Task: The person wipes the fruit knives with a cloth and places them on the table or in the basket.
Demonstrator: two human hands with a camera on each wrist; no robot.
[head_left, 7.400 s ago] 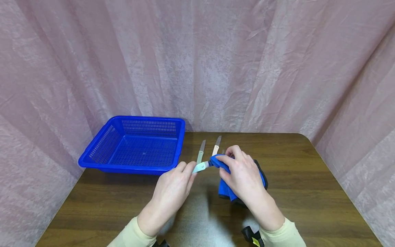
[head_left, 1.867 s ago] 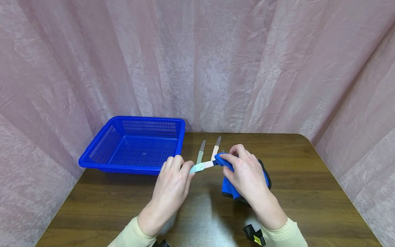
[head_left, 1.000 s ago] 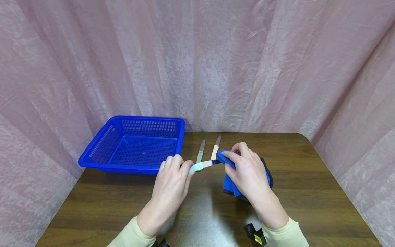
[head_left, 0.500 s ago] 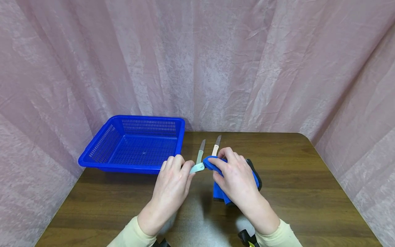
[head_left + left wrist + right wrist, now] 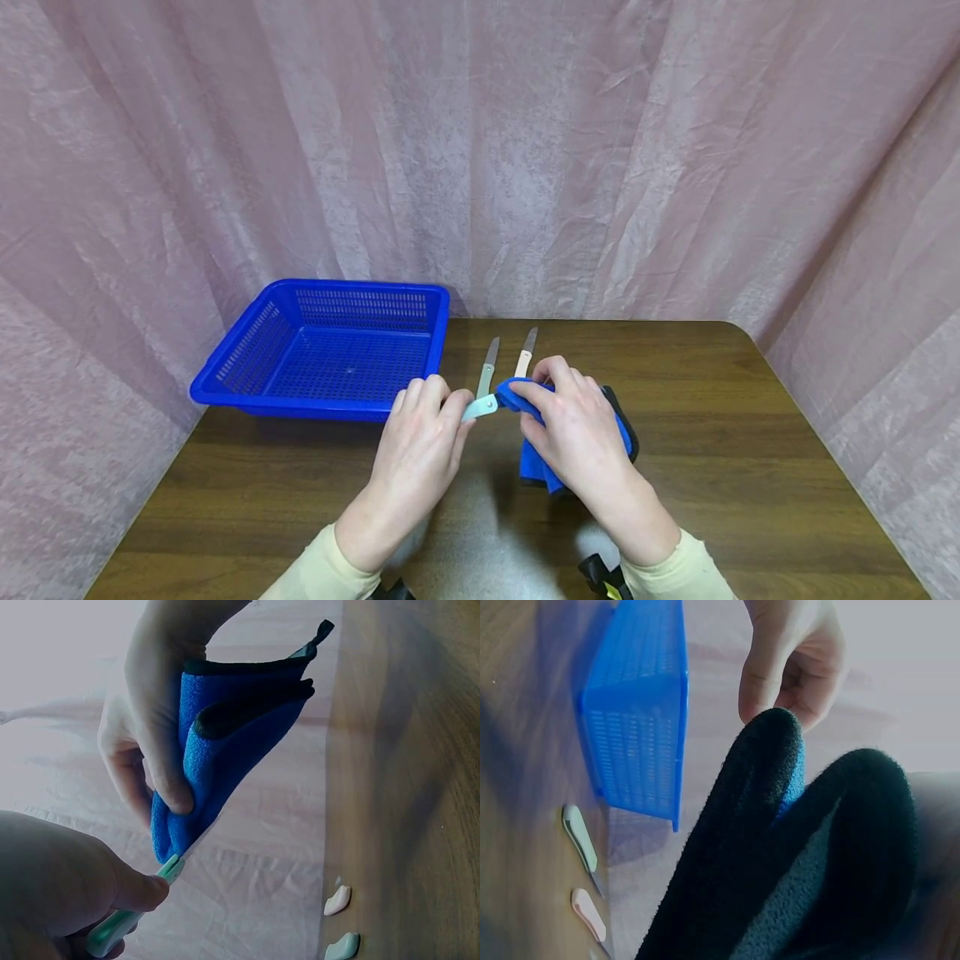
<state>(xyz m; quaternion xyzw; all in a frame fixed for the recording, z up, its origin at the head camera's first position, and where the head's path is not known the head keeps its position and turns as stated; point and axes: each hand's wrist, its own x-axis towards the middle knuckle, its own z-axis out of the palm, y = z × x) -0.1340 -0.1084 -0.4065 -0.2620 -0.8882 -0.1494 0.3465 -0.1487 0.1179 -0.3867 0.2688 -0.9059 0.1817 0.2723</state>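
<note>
My left hand (image 5: 420, 437) grips a small knife by its mint-green handle (image 5: 480, 407), held up over the table. Its blade is wrapped by a blue cloth (image 5: 538, 467) with black edging. My right hand (image 5: 581, 425) pinches the cloth's fold around the blade, close to the handle. In the left wrist view, the thumb of the right hand (image 5: 161, 750) presses the folded cloth (image 5: 225, 757) just past the handle's end (image 5: 172, 868). Behind the hands lie two more knives, one green-handled (image 5: 486, 379) and one with a cream-pink handle (image 5: 523, 363).
A blue plastic basket (image 5: 322, 408) with slotted walls stands on the table's left, beside the left hand. The brown wooden table (image 5: 712, 417) ends at the back against a pink curtain (image 5: 525, 167). A black strapped device (image 5: 600, 575) shows by the right wrist.
Over the last second, my right hand has slid the cloth leftward along the blade to the handle, covering the bare metal that showed before. My left hand has stayed put with the knife.
</note>
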